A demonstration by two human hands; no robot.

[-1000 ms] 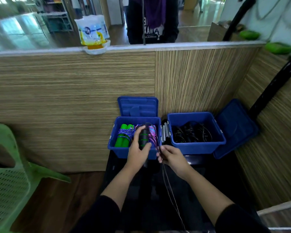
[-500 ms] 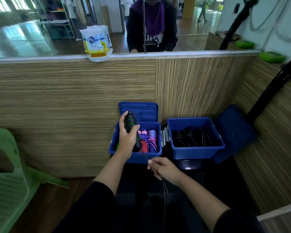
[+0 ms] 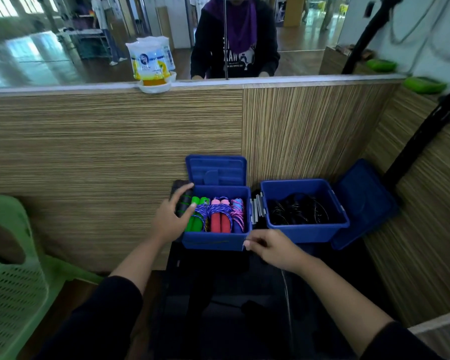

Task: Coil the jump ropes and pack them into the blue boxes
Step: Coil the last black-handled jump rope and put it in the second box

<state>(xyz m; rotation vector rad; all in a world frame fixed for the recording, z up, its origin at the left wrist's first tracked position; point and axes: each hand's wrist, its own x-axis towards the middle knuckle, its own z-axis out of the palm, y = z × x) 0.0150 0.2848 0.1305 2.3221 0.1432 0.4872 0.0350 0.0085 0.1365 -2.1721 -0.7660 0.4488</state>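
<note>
My left hand (image 3: 170, 221) is wrapped around a black jump-rope handle with green rings (image 3: 184, 203) at the far-left corner of the left blue plastic box (image 3: 213, 241), handle standing roughly upright, long axis running near to far. Right hand (image 3: 273, 246) pinches its thin dark cord (image 3: 287, 294) just off the box's near-right corner, and the cord drops toward me. Inside, green (image 3: 196, 219), red (image 3: 220, 220) and blue (image 3: 237, 216) handled ropes lie side by side, also pointing near-far. The right blue box (image 3: 307, 231) holds tangled black ropes (image 3: 298, 210).
</note>
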